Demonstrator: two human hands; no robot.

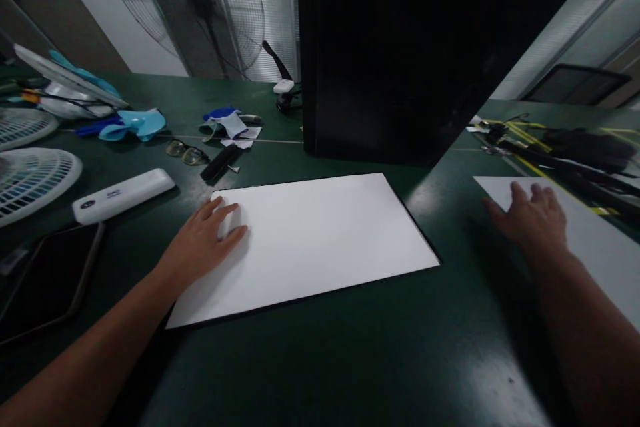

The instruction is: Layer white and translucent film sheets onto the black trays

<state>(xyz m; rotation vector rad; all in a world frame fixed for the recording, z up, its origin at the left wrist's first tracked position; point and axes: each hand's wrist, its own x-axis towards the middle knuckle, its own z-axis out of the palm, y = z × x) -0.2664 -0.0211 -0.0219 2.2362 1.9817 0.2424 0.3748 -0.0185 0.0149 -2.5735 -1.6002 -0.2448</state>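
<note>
A white rectangular sheet or panel [320,240] with a dark edge lies on the green table in front of me. My left hand [210,237] rests over its left end, fingers apart and holding nothing. At the right, my right hand [533,213] is over the left part of a second white sheet [605,240], its fingers spread and nothing in them. Whether the right hand touches that sheet, I cannot tell. The far right of the second sheet runs out of view.
A large black box-like panel [390,60] stands behind the near sheet. On the left are a tablet [47,280], a white device [125,193], glasses [187,152] and white fan grilles [40,177]. Dark gear with yellow strips [580,153] lies at the right.
</note>
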